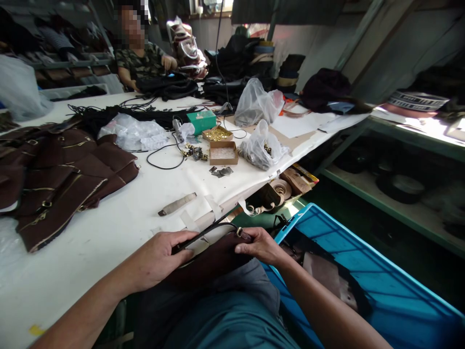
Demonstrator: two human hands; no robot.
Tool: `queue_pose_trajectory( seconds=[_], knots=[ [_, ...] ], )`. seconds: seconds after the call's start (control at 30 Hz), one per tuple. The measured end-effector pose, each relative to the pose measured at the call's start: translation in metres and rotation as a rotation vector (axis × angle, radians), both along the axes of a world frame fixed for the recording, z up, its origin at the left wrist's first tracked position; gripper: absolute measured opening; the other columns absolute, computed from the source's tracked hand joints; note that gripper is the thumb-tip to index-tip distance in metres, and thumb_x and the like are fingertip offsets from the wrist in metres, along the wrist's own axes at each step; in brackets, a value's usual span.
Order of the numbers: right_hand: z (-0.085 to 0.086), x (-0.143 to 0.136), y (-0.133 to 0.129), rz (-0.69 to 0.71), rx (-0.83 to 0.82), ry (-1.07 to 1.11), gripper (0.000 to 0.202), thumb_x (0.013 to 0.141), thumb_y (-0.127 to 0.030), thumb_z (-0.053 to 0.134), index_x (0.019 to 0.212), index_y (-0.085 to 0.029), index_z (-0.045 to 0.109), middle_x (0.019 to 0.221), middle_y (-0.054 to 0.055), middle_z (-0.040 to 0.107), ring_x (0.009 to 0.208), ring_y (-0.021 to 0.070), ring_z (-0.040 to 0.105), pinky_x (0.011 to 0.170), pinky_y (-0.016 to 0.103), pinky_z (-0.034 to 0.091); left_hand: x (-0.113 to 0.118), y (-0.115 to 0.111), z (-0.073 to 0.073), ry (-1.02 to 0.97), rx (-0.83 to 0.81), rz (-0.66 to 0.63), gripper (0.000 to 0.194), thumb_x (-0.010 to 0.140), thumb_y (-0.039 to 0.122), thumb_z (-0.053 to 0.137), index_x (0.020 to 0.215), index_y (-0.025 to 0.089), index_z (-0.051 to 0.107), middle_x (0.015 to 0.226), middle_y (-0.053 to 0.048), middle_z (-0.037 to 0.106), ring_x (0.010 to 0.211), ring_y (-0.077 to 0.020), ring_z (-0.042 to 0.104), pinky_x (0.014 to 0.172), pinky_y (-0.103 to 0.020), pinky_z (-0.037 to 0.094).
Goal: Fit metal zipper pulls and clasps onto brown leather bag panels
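A dark brown leather bag piece [214,254] with a black edge and pale lining lies over my lap, just below the table's edge. My left hand [162,257] pinches its black rim between thumb and fingers. At the other end my right hand [259,246] grips the brown piece beside a small gold buckle [239,232]. On the table ahead of my hands rests a narrow, worn grey-brown bar [177,204]. Beyond it are several small dark metal plates [221,171] and an open cardboard box [224,154].
Brown bag pieces with zips [69,169] are heaped on the left of the white table [119,232]. Plastic bags [259,148], a green box [201,121] and gold fittings [217,134] stand farther back. A blue crate [385,291] is at my right. Another person [145,63] sits across.
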State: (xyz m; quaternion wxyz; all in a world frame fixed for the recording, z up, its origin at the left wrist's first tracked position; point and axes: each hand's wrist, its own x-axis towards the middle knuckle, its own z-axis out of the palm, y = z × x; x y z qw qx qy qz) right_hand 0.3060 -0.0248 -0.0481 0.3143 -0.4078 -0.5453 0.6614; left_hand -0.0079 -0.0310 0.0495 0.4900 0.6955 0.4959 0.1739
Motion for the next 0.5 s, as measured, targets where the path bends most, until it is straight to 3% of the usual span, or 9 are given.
queue_pose_trajectory(
  seconds=[0.07, 0.2, 0.33, 0.43, 0.5],
  knots=[
    [0.003, -0.001, -0.003, -0.012, -0.001, -0.002, 0.054, 0.070, -0.064, 0.092, 0.078, -0.015, 0.071, 0.071, 0.000, 0.055, 0.072, 0.0165, 0.050, 0.069, 0.030, 0.044, -0.002, 0.000, -0.004, -0.019, -0.054, -0.002, 0.042, 0.096, 0.043, 0.069, 0.134, 0.026, 0.077, 0.130, -0.004, 0.080, 0.111, -0.0275, 0.078, 0.096, -0.034, 0.062],
    [0.011, -0.005, -0.009, -0.009, 0.019, -0.004, 0.052, 0.071, -0.062, 0.092, 0.075, -0.015, 0.069, 0.073, -0.001, 0.052, 0.073, 0.0155, 0.047, 0.068, 0.029, 0.041, 0.001, 0.002, -0.006, 0.049, -0.043, 0.068, 0.045, 0.088, 0.046, 0.078, 0.127, 0.024, 0.080, 0.119, -0.003, 0.084, 0.106, -0.0294, 0.079, 0.091, -0.032, 0.063],
    [0.019, -0.005, -0.018, -0.017, 0.030, -0.010, 0.052, 0.072, -0.059, 0.093, 0.070, -0.015, 0.064, 0.070, -0.003, 0.044, 0.070, 0.0129, 0.040, 0.063, 0.026, 0.033, 0.002, 0.003, -0.009, 0.094, -0.047, 0.025, 0.046, 0.093, 0.055, 0.071, 0.130, 0.028, 0.080, 0.115, 0.000, 0.085, 0.102, -0.0280, 0.081, 0.084, -0.028, 0.064],
    [0.017, 0.006, -0.028, -0.039, -0.016, -0.018, 0.054, 0.071, -0.058, 0.093, 0.066, -0.015, 0.061, 0.064, -0.006, 0.037, 0.063, 0.0090, 0.031, 0.058, 0.025, 0.025, -0.002, 0.008, -0.023, 0.128, 0.024, -0.016, 0.050, 0.095, 0.063, 0.066, 0.131, 0.031, 0.079, 0.123, 0.000, 0.083, 0.109, -0.0278, 0.080, 0.091, -0.028, 0.064],
    [0.011, 0.019, -0.037, -0.119, -0.066, 0.014, 0.053, 0.071, -0.057, 0.094, 0.067, -0.014, 0.064, 0.062, -0.006, 0.042, 0.060, 0.0076, 0.034, 0.057, 0.023, 0.029, -0.008, 0.013, -0.036, 0.148, 0.168, 0.019, 0.049, 0.094, 0.066, 0.063, 0.125, 0.034, 0.082, 0.125, 0.000, 0.082, 0.112, -0.0285, 0.080, 0.095, -0.030, 0.064]
  ],
)
